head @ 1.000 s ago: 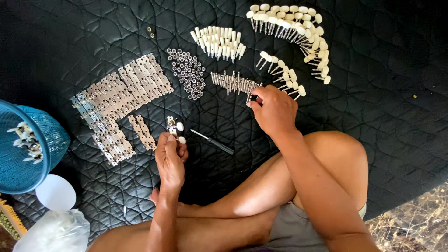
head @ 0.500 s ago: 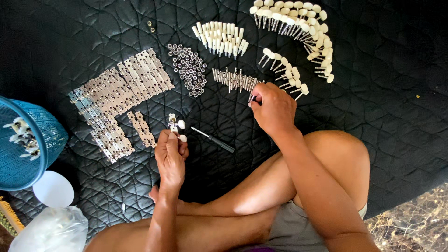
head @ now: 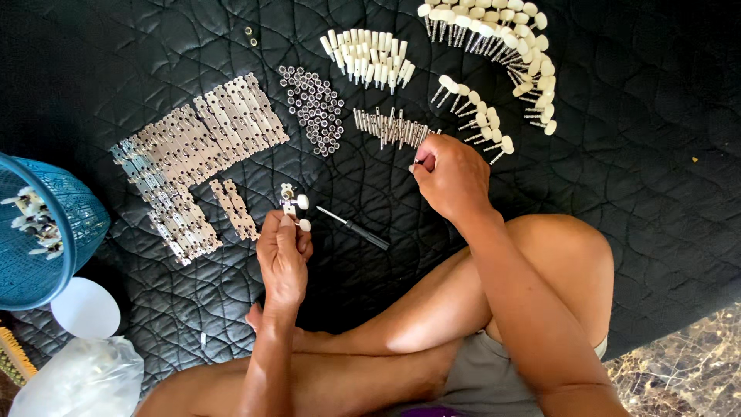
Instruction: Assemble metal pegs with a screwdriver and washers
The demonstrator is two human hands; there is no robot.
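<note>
Assembly in the left hand: a small metal plate with two cream round-knobbed pegs, pinched upright in closed fingers just above the black quilted mat. The right hand has its fingertips closed on a thin metal pin at the row of silver metal pins. A black-handled screwdriver lies between the hands, with stacks of flat metal plates off to the left.

Silver and cream parts on a black quilted mat

The black quilted fabric mat shows a stitched curved pattern; on it lie silver flat metal plates, cream-white knobbed pegs, dark-centred silver metal rings and a black-handled screwdriver. By the mat's left edge sits a blue plastic mesh basket.
</note>
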